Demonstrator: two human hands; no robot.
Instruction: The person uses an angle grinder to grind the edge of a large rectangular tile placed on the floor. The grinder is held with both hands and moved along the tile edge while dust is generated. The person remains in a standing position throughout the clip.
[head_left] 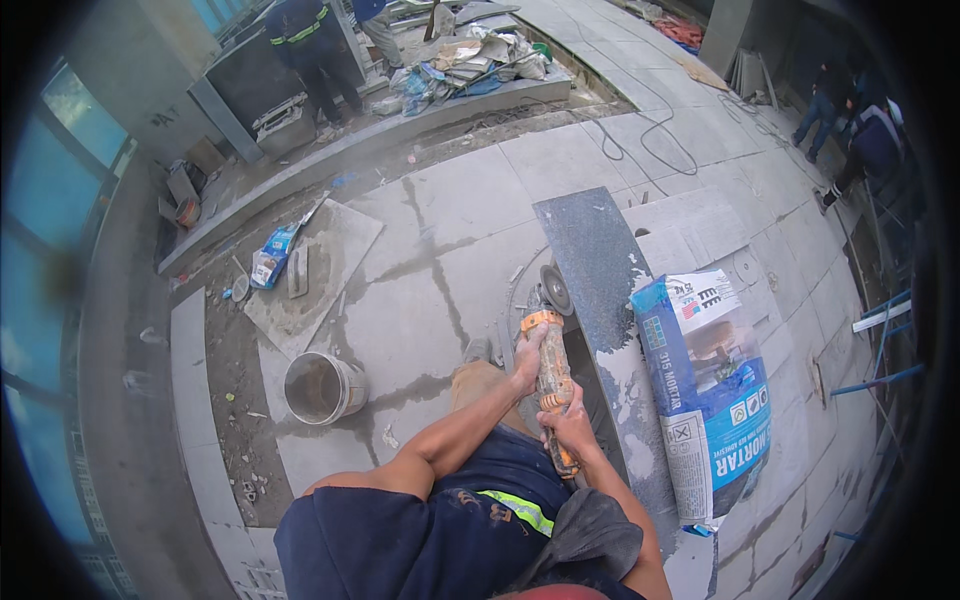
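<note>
An orange, dust-covered angle grinder (553, 375) is held in both of my hands. My left hand (530, 360) wraps round its front part, close behind the disc. Further back, my right hand (570, 425) grips the rear of the body. The grinder's round disc (556, 290) is at the left edge of a long dark grey stone slab (590, 240); whether it touches the stone I cannot tell. Pale dust or mortar patches cover the nearer part of the slab. A blue and white mortar bag (705, 385) lies along the slab's right side.
A white bucket (352, 388) stands at left. Beyond it, a dusty board (350, 240) carries a trowel (298, 272) and a blue bag (270, 258). Cables (660, 130) cross the far paving. Rubble bags (490, 60) lie on a ledge. Other people (310, 50) stand at far left and right.
</note>
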